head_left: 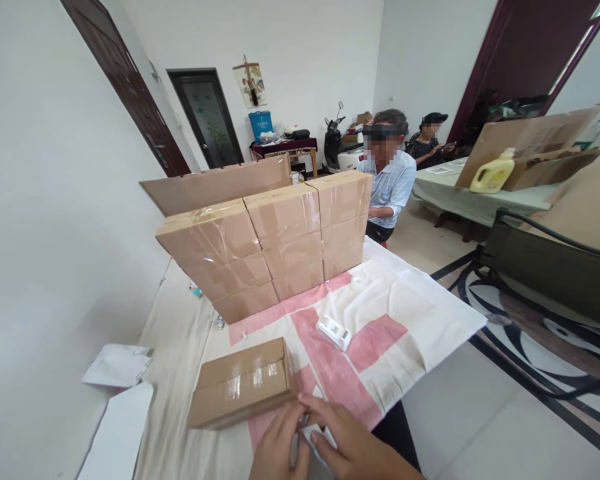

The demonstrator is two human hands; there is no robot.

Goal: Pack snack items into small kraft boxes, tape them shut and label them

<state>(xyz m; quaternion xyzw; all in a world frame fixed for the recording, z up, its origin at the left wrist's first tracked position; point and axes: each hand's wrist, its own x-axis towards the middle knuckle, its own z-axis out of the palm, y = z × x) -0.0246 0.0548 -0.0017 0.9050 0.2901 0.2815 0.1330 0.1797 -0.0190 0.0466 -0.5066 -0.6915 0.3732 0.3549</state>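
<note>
My left hand (281,443) and my right hand (347,437) come together at the bottom of the view. Fingers of both are bent and pinched around something small, pale and partly shiny, mostly hidden by them; I cannot make out what it is. Just beyond the fingertips lies a closed cardboard box (240,387) with clear tape across its top seam. Farther up the table sits a white tape dispenser (333,333), apart from both hands. Behind it, several taped cardboard boxes (293,243) are stacked in a wall of three columns.
A pink and white cloth (380,333) covers the table. White sheets (114,433) lie at the left by the wall. A large cardboard sheet (220,187) stands behind the stack. One person (393,180) sits beyond the table; another is farther back. At right is a dark-framed chair (550,267).
</note>
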